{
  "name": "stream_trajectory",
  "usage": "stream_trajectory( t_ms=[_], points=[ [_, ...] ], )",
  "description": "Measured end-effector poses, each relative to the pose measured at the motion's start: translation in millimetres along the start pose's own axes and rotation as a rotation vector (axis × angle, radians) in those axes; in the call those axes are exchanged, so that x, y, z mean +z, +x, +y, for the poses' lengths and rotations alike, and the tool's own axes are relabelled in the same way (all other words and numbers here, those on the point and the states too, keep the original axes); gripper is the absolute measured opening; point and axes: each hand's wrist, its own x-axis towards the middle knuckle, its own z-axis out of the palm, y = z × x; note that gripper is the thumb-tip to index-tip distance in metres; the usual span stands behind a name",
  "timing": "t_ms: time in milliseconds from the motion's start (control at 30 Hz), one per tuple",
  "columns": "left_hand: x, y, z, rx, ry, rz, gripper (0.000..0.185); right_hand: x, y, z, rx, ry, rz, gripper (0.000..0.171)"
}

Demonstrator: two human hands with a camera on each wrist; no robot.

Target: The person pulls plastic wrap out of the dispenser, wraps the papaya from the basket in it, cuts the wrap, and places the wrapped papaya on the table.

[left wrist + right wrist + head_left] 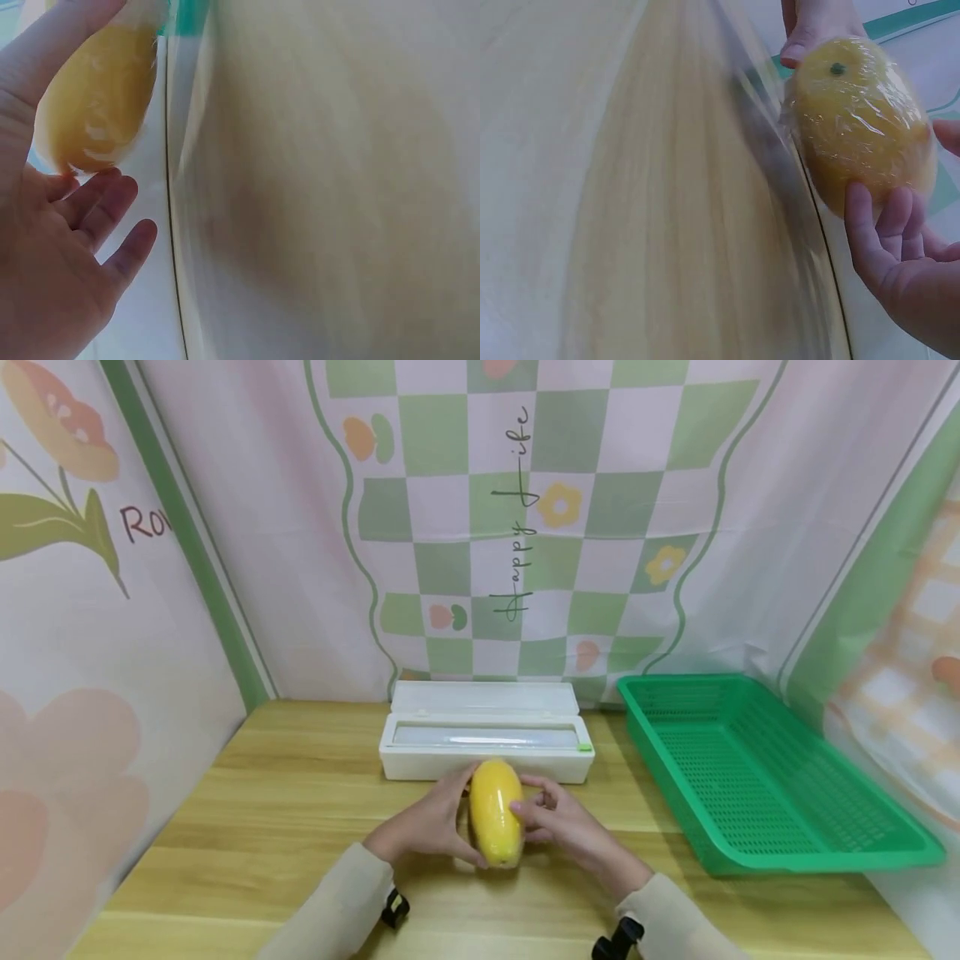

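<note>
An oblong yellow fruit (pixel 495 814), wrapped in clear cling film, is held between both hands in front of the white box. My left hand (pixel 431 820) grips it from the left, with the thumb near its close end and the fingers round the far side. From the right, my right hand (pixel 570 831) holds it, thumb on the upper face and fingers along the side. In the right wrist view the film on the fruit (pixel 866 124) shows wrinkles and shine, and a small green stem end (pixel 838 69) is visible.
Behind the hands stands a white cling film dispenser box (pixel 420 767), its lid (pixel 483 697) raised, a film roll (pixel 487 737) inside and a green slider (pixel 585 747) at the right. A green plastic basket (pixel 817 865) sits at the right on the wooden table (pixel 292 802). Patterned curtains hang around.
</note>
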Motion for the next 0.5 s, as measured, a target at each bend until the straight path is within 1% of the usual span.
stream_trajectory(
  t_ms=[100, 333, 433, 500],
  points=[
    [2.0, 1.1, -1.8, 0.001, -0.003, -0.001, 0.141, 0.3, 0.6, -0.2, 0.003, -0.002, 0.015, 0.075],
    [4.1, 3.6, -2.7, -0.012, -0.046, -0.043, 0.139, -0.2, 1.9, 0.7, -0.007, -0.001, 0.008, 0.078],
    [3.2, 4.3, -2.3, -0.014, -0.038, -0.046, 0.137, 0.2, 3.3, 2.3, -0.008, -0.002, 0.008, 0.078],
    [2.2, 4.5, -1.5, -0.028, -0.013, -0.048, 0.136, -0.3, 5.1, 3.9, -0.001, -0.005, 0.014, 0.077]
  ],
)
